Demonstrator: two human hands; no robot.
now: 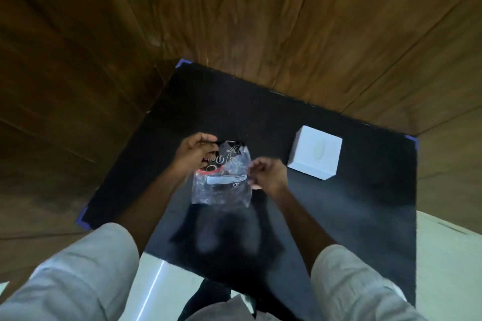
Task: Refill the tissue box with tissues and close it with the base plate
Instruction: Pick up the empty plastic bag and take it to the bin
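Both my hands hold a clear plastic tissue packet (pixel 221 185) with printed lettering and a white label above the middle of the black table (pixel 339 211). My left hand (pixel 194 152) grips its upper left edge. My right hand (pixel 268 173) pinches its right edge. The packet looks crumpled and see-through; whether tissues are inside I cannot tell. A white cube tissue box (pixel 314 155) with an oval slot on the face turned toward me stands on the table to the right of my right hand, apart from it. No base plate is visible.
The black table is square, with blue tape at its corners (pixel 184 62). Dark wooden wall panels (pixel 260 8) surround it at the back and left. A pale floor (pixel 443 255) shows on the right and below the table's near edge.
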